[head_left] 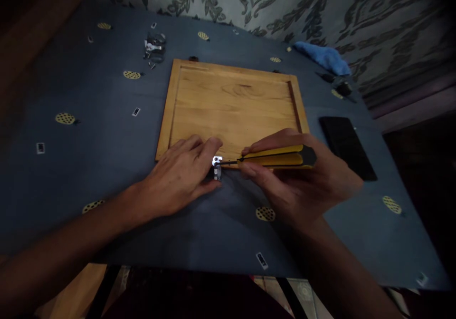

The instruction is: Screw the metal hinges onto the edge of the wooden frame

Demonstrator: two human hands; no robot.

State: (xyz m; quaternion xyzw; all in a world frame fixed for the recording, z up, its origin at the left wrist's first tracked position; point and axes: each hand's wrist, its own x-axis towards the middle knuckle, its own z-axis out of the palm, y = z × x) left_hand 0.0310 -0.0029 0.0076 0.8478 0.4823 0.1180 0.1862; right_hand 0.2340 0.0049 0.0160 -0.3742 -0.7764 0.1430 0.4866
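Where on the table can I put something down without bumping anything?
Left of the wooden board, between the metal pieces and the left forearm, only printed cloth shows. Another bare patch lies between the black phone, the right forearm and the cloth's right edge. It's crowded at the board's near edge, where the left hand, right hand, screwdriver and metal hinge gather.

The panel is smooth, grained wood. At its near edge, the hinge looks like shiny metal and the screwdriver handle like smooth plastic. Beyond its far right corner, the cloth looks matt; so does the desk around the panel.
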